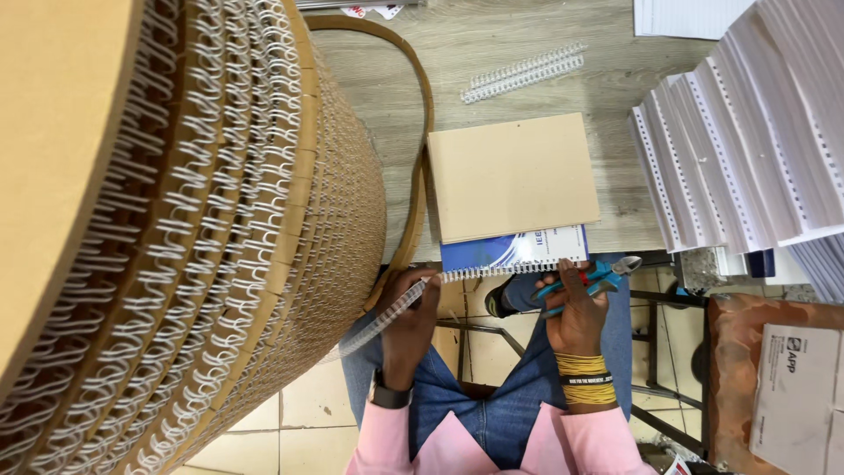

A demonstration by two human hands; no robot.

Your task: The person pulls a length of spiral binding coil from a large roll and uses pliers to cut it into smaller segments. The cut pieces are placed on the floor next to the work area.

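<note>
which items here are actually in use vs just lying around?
In use: wire strip in left hand; cutters in right hand; notebook; wire spool.
Lying about: loose wire pieces; punched paper stacks; paper ream.

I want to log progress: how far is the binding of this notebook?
Done: white wire sits along the notebook edge. In hand: left hand holds the wire from the spool; right hand holds blue cutters. Left: wire uncut; punched paper stacks wait.
</note>
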